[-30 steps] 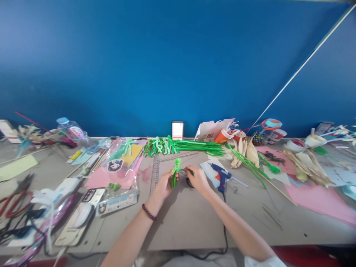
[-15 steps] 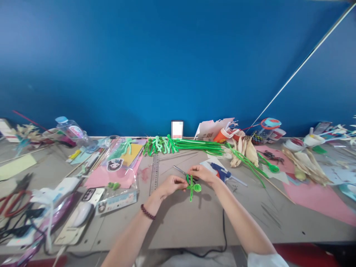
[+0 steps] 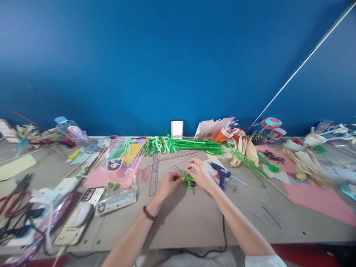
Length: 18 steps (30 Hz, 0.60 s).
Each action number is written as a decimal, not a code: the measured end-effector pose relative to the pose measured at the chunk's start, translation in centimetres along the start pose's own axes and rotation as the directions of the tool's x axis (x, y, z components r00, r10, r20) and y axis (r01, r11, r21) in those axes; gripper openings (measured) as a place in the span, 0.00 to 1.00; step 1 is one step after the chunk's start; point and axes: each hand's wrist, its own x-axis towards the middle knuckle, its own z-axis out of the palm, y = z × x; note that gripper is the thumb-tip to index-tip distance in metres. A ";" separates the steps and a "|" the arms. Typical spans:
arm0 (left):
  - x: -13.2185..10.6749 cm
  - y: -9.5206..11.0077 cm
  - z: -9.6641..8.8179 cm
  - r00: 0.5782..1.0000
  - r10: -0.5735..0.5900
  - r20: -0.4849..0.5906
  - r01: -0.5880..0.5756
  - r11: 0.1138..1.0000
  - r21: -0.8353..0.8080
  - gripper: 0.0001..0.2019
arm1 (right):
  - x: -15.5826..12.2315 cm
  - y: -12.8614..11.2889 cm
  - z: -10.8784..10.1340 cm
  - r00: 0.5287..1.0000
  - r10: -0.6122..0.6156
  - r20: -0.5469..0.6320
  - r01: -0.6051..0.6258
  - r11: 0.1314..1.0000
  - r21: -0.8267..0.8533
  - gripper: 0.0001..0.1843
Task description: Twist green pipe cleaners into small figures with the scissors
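Observation:
Both my hands meet over the middle of the grey table. My left hand (image 3: 170, 182) pinches a small bent green pipe-cleaner piece (image 3: 188, 180). My right hand (image 3: 198, 173) closes on the same piece from the right, and a thin metal wire (image 3: 178, 170) sticks out up-left between the two hands. A dark beaded bracelet (image 3: 149, 213) sits on my left wrist. Something dark lies under my right hand, mostly hidden.
A metal ruler (image 3: 154, 174) lies left of my hands, a blue glue gun (image 3: 219, 173) to the right. Green pipe cleaners (image 3: 189, 145) lie along the back. Pink paper (image 3: 319, 198), dried husks (image 3: 306, 163), a water bottle (image 3: 73, 131), red-handled pliers (image 3: 12, 200) surround.
The green piece went from upright in my left hand, to dangling lower between both hands, to tucked up close between my fingers now. Both hands drew nearer together.

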 end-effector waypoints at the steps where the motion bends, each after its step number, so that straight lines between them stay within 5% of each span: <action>1: 0.1 0.1 -0.1 1.000 0.002 -0.022 -0.002 1.000 -0.016 0.03 | -0.1 -0.4 0.2 0.999 -0.031 -0.018 0.030 0.999 -0.022 0.07; 11: 0.5 0.2 -0.8 0.955 0.080 -0.286 -0.124 0.982 -0.139 0.06 | -1.6 -2.6 1.9 0.990 -0.141 0.001 0.139 0.977 -0.163 0.08; 14: 0.5 0.2 -0.9 0.959 0.060 -0.277 -0.136 0.955 -0.265 0.08 | -2.0 -2.7 2.4 0.989 -0.145 -0.024 0.137 0.969 -0.204 0.09; 18: 0.5 0.6 -1.1 0.980 -0.081 -0.182 -0.014 0.883 -0.468 0.08 | -2.6 -2.8 3.2 0.988 -0.097 -0.122 0.065 0.968 -0.242 0.10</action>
